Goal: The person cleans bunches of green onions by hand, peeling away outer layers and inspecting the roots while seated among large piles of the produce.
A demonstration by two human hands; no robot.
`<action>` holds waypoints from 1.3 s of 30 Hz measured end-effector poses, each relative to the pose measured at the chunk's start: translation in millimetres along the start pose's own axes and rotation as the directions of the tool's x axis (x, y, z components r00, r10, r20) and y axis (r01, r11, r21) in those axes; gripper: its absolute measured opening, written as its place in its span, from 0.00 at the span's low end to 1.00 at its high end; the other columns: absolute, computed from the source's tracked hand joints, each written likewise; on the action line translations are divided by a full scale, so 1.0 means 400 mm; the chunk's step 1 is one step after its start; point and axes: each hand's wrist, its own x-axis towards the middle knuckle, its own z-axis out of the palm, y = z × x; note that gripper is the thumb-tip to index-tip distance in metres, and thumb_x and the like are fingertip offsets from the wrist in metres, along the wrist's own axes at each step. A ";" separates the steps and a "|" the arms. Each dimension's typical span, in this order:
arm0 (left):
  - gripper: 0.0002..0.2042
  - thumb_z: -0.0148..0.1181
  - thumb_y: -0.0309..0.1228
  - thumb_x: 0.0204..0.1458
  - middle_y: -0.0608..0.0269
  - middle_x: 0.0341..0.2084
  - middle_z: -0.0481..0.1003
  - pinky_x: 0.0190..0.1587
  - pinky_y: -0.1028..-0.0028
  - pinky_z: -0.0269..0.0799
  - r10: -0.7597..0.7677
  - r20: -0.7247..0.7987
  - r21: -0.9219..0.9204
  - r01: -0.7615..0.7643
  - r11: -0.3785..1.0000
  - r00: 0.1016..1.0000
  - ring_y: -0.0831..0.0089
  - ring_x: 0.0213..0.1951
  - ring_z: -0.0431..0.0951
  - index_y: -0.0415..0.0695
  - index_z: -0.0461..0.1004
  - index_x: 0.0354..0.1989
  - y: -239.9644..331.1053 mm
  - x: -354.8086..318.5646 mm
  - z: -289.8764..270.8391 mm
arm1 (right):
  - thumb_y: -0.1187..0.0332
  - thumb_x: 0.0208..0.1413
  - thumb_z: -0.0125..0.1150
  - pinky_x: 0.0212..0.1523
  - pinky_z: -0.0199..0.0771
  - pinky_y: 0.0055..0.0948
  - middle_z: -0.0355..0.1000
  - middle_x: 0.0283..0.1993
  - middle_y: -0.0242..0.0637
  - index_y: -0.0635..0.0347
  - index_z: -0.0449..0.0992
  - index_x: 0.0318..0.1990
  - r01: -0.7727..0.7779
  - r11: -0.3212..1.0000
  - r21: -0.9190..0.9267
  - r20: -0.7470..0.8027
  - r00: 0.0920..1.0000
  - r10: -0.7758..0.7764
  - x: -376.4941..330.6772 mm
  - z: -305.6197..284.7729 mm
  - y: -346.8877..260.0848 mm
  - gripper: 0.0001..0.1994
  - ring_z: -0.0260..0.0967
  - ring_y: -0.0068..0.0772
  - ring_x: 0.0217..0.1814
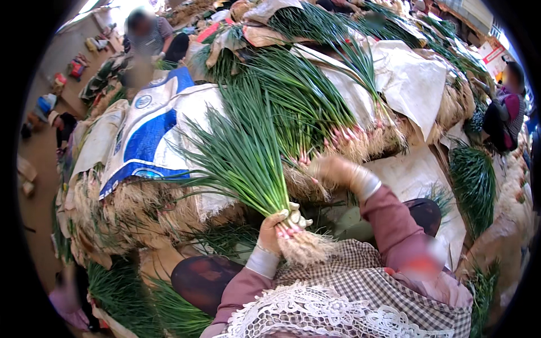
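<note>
My gloved left hand is closed round the lower stems of a thick bunch of spring onions. The long green leaves fan up and to the left, while the pinkish bulbs and pale, stringy roots hang below my fingers. My gloved right hand is smeared by motion. It is close to the root ends of a loose pile of spring onions lying on the heap ahead, and whether it touches them I cannot tell. Its fingers cannot be made out.
White and blue sacking covers rooted bundles at the left. A pale sack sheet lies at the upper right. More green bundles rest to the right, and others at the lower left. Several people sit around the heap, including one at the right.
</note>
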 end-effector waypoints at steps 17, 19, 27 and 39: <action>0.15 0.48 0.32 0.45 0.65 0.20 0.65 0.44 0.66 0.62 0.313 0.123 0.040 -0.320 0.947 0.942 0.72 0.27 0.67 0.37 0.61 0.40 0.101 -0.019 0.053 | 0.58 0.46 0.48 0.45 0.63 0.31 0.68 0.37 0.38 0.54 0.70 0.37 0.150 0.879 -0.454 0.320 0.947 0.004 -0.014 0.078 0.004 0.14 0.65 0.33 0.40; 0.19 0.48 0.33 0.45 0.64 0.20 0.66 0.46 0.65 0.62 0.308 0.102 0.007 -0.310 0.951 0.946 0.72 0.27 0.68 0.35 0.60 0.45 0.098 -0.006 0.054 | 0.58 0.49 0.45 0.43 0.64 0.32 0.69 0.34 0.40 0.57 0.69 0.36 -0.041 0.938 -0.345 -0.319 0.945 -0.076 0.001 0.040 0.000 0.14 0.66 0.34 0.38; 0.10 0.50 0.30 0.42 0.62 0.20 0.67 0.47 0.60 0.62 0.160 0.015 0.012 -0.160 0.987 0.987 0.69 0.29 0.69 0.41 0.63 0.33 0.049 0.029 0.006 | 0.62 0.46 0.52 0.34 0.65 0.29 0.69 0.30 0.38 0.57 0.70 0.33 -0.327 0.908 -0.264 -0.524 0.838 0.149 0.090 -0.120 0.003 0.10 0.65 0.31 0.30; 0.12 0.47 0.25 0.43 0.52 0.25 0.71 0.31 0.70 0.71 -0.028 -0.254 0.074 0.049 0.996 0.967 0.66 0.25 0.72 0.30 0.66 0.35 0.020 0.048 -0.068 | 0.67 0.42 0.54 0.33 0.67 0.27 0.68 0.28 0.38 0.58 0.68 0.32 0.149 0.819 -0.554 0.288 0.958 0.020 -0.059 0.125 -0.086 0.09 0.66 0.33 0.29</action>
